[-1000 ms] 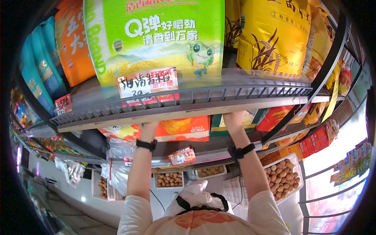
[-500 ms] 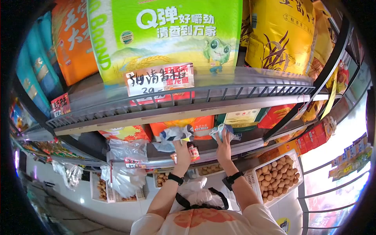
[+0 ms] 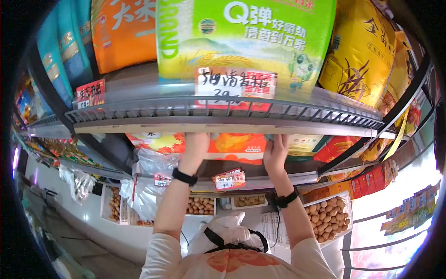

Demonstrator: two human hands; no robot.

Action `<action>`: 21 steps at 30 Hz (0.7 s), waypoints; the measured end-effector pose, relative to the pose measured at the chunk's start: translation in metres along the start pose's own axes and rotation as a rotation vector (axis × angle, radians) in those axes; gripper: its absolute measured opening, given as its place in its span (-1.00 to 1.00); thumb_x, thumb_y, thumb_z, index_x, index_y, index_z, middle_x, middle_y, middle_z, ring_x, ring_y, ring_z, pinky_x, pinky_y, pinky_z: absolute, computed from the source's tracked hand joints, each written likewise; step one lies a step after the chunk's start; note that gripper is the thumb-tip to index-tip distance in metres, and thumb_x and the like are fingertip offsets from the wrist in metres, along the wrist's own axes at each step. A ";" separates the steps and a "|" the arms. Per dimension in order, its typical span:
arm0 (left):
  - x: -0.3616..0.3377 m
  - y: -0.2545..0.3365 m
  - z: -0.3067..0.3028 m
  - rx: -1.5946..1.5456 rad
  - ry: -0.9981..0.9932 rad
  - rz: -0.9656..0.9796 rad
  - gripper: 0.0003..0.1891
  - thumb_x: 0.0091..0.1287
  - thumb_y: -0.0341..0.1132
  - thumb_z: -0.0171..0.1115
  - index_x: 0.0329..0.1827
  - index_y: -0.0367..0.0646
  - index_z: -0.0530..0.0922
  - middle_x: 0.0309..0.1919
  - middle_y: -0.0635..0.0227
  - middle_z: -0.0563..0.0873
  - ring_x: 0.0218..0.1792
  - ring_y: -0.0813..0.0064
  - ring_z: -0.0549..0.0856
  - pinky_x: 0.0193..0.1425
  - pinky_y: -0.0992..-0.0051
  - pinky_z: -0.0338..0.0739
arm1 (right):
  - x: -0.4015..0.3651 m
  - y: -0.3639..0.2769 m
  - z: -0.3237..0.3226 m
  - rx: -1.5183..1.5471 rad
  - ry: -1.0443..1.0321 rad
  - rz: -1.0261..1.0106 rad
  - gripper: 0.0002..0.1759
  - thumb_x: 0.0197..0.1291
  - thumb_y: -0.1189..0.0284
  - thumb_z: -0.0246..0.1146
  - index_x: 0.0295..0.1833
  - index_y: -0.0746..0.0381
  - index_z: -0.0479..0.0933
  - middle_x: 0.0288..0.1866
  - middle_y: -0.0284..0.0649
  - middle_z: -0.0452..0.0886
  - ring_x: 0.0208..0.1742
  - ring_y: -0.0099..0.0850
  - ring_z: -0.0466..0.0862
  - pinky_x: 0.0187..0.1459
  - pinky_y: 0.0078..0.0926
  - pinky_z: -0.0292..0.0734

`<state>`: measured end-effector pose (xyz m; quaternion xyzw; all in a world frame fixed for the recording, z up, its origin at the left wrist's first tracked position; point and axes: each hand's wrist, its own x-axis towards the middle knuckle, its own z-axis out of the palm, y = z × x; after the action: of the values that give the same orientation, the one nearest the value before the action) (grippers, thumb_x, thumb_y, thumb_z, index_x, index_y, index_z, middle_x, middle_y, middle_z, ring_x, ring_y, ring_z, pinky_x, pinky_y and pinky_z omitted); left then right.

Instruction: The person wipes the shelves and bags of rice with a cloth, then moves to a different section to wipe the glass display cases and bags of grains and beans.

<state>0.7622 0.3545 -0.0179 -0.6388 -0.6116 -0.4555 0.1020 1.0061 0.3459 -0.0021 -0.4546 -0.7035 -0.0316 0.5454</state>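
Left hand [image 3: 196, 148], right hand [image 3: 277, 151]: fingertips hidden under upper shelf [image 3: 232, 126]; cannot tell whether clamped or apart. Bluish scrap [image 3: 269, 137], perhaps cloth, by right fingers. Half a second ago both hands were farther out; work now seems deeper inside lower shelf [image 3: 253, 170]. Orange pack [image 3: 236, 148] between hands.

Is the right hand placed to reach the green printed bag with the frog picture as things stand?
Probably not directly: the right hand is below the upper shelf's pale front edge, while the green printed bag with the frog picture stands above, behind the grey wire rail.
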 end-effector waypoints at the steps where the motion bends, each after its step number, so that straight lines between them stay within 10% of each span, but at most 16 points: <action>1: 0.007 -0.015 -0.008 0.070 -0.111 0.058 -0.79 0.16 -0.49 0.10 -0.15 -0.25 0.58 -0.25 -0.03 0.62 -0.18 -0.04 0.60 -0.05 0.12 0.46 | 0.004 -0.009 0.009 0.046 -0.084 -0.020 -0.58 0.04 0.69 0.00 0.07 0.39 0.45 0.18 0.11 0.39 0.19 0.14 0.37 0.19 -0.15 0.33; 6: -0.001 -0.030 -0.025 0.254 -0.293 0.170 -0.76 0.16 -0.37 0.12 -0.14 -0.26 0.58 -0.18 0.11 0.65 -0.11 0.11 0.62 -0.04 0.16 0.49 | -0.011 0.001 0.072 -0.206 -0.440 -0.103 -0.61 0.02 0.69 0.07 0.01 0.28 0.51 0.07 -0.05 0.46 0.16 0.00 0.41 0.16 -0.12 0.38; 11: -0.074 -0.043 -0.018 0.248 -0.281 0.442 -0.68 0.09 -0.40 0.10 -0.06 -0.15 0.60 -0.05 0.19 0.59 0.09 0.24 0.52 0.23 0.15 0.38 | -0.064 -0.006 0.069 -0.187 -0.585 -0.091 -0.38 0.02 0.78 0.03 0.26 0.20 0.42 0.53 -0.18 0.00 0.52 -0.14 0.05 0.36 -0.23 0.25; 14: -0.103 -0.046 -0.008 0.005 -0.613 0.339 -0.62 0.04 -0.54 0.08 -0.02 -0.23 0.57 0.00 0.13 0.58 0.17 0.16 0.46 0.30 0.13 0.32 | -0.082 -0.001 0.075 -0.181 -0.534 -0.101 -0.39 0.04 0.79 0.01 0.26 0.21 0.42 0.53 -0.21 0.01 0.52 -0.17 0.03 0.38 -0.24 0.23; 21: -0.083 -0.047 -0.057 -0.656 0.101 -0.207 -0.46 0.02 -0.75 -0.10 0.15 -0.39 0.43 0.21 -0.09 0.46 0.26 -0.01 0.42 0.39 0.30 0.21 | -0.039 -0.023 0.091 -0.063 -0.290 -0.153 -0.48 0.01 0.78 0.02 0.15 0.32 0.47 0.31 0.01 0.30 0.35 0.02 0.26 0.23 -0.15 0.34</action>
<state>0.7083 0.2694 -0.0645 -0.5489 -0.4880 -0.6670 -0.1253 0.9233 0.3576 -0.0593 -0.4164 -0.8061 -0.0292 0.4195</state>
